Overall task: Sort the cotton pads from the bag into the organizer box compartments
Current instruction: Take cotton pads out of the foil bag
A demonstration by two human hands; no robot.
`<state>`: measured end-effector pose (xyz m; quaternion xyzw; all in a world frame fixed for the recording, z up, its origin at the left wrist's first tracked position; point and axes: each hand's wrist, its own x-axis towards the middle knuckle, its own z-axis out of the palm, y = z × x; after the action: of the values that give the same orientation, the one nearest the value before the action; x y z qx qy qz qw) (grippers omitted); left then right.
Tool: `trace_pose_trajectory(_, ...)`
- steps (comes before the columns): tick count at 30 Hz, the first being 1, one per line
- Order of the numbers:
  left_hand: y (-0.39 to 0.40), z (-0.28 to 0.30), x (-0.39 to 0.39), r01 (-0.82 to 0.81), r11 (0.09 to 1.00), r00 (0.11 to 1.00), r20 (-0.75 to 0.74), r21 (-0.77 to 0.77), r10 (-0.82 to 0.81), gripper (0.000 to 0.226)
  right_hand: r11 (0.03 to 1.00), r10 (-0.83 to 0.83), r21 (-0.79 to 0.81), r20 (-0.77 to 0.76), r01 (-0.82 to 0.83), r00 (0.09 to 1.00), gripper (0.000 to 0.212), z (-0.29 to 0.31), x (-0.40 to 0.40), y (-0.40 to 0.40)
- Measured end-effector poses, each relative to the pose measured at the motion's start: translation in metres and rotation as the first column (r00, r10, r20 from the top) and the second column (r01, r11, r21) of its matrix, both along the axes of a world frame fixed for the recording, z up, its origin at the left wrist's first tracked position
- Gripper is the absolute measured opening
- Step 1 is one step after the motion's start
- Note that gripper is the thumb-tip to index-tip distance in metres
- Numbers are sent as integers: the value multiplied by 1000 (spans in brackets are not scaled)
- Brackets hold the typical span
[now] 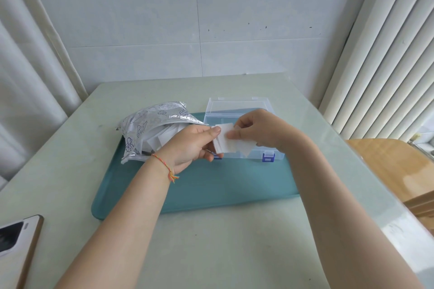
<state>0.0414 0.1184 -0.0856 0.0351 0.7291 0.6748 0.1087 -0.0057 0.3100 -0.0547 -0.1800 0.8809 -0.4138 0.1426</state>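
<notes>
Phone [16,239] at near-left bench [211,241] edge, teal tray [223,185] beyond, both hands pinching white square cotton pads [226,139], left hand [187,148], right hand [256,128], hiding the open clear organizer box [237,107], printed bag [152,122] left.

Tray [234,185]: teal, plain.
Table [211,241]: pale grey-green, glossy, faintly mottled.
Bag [150,122]: clear and silvery plastic, printed with dark blue outline drawings.
Cotton pads [225,141]: white, with a fine ribbed texture; more white pads show inside the bag.
Organizer box [237,110]: clear, colourless plastic; latch [268,157] blue.
Wrist cord [164,166], left: red, orange and yellow-green strands.
Phone [16,244], near left: white back, black camera block, bronze edge.
Wall [164,19]: pale grey-white tiles.
Chair [397,169], right: light wood, orange-tan.
</notes>
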Motion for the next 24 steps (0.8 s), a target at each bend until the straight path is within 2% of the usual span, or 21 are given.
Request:
trace_pose_trajectory(4, 0, 2, 0, -16, 1000, 1000, -9, 10, 16, 38, 1000, -8, -22, 20, 9, 1000, 24, -1, -2, 3)
trace_pose_trajectory(11, 1, 4, 1, -67, 998, 997, 51, 20, 66, 31, 994, 49, -104, 63, -43, 997, 25, -1, -1, 4)
trace_pose_trajectory(15, 6, 9, 4, -80, 993, 991, 110, 85, 71, 27, 998, 51, -44, 50, -49, 997, 21, -5, 0, 0)
trace_pose_trajectory(19, 6, 9, 3, -107, 991, 989, 114, 84, 97, 28, 999, 49, -14, 49, -49, 998, 20, -3, 1, 0)
trace_pose_trajectory(24, 5, 8, 2, -109, 992, 989, 110, 59, 102, 27, 998, 45, 31, 36, -46, 998, 36, -1, 3, -2)
